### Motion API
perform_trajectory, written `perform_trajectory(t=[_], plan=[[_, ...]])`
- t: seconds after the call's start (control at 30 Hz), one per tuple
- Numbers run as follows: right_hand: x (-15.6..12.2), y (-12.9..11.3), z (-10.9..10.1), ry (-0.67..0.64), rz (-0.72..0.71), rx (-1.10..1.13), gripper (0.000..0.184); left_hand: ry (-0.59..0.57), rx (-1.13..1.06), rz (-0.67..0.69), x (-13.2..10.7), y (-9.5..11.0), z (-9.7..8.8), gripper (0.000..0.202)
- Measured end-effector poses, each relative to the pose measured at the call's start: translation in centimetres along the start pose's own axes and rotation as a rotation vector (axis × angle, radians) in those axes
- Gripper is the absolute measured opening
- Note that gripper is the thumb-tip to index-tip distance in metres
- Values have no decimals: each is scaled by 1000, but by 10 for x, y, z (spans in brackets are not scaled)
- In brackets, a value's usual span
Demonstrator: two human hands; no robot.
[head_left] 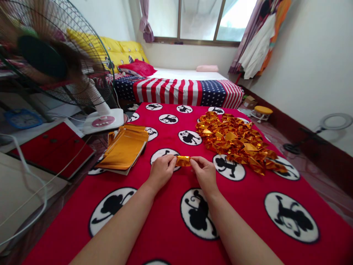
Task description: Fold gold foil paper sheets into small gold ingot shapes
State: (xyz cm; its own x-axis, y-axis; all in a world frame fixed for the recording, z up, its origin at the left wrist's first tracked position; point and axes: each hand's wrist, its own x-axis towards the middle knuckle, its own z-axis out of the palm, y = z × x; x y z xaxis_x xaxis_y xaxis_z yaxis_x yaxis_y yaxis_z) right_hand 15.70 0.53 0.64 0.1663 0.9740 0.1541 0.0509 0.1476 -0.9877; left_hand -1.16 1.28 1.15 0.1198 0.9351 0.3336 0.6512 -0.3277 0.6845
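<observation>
Between my two hands is a small folded piece of gold foil paper (pixel 183 161), held level just above the red blanket (pixel 165 206). My left hand (pixel 163 170) pinches its left end between thumb and fingers. At the other end, my right hand (pixel 203 172) has its thumb and fingertips closed on the paper. To the left lies a stack of flat gold foil sheets (pixel 124 147). A heap of folded gold foil pieces (pixel 231 138) spreads over the blanket on the right.
A fan (pixel 52 62) with blurred blades stands at the left on a white base (pixel 104 120). Beside it are a red board (pixel 55 147) and a white cable (pixel 41 206). Behind is a bed with a flag-patterned cover (pixel 176 90). A ring light (pixel 336 121) stands at the right.
</observation>
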Motion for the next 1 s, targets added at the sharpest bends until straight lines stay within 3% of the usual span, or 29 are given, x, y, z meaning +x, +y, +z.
perform_trajectory(t=[0.1,0.23,0.4,0.6,1.0], plan=[[0,0,-1,0,-15,-45,17,-37,-2,-13,0,0,0,34],[2,1,-2,14,-63,-63,17,25,-54,-38,2,-2,2,32],[3,4,-3,21,-163,-9,18,97,-392,-128,3,-4,5,18],[3,0,-2,54,-292,71,12,107,-778,-205,3,-1,8,19],[5,2,-1,45,-203,228,9,155,-831,-148,1,6,6,18]])
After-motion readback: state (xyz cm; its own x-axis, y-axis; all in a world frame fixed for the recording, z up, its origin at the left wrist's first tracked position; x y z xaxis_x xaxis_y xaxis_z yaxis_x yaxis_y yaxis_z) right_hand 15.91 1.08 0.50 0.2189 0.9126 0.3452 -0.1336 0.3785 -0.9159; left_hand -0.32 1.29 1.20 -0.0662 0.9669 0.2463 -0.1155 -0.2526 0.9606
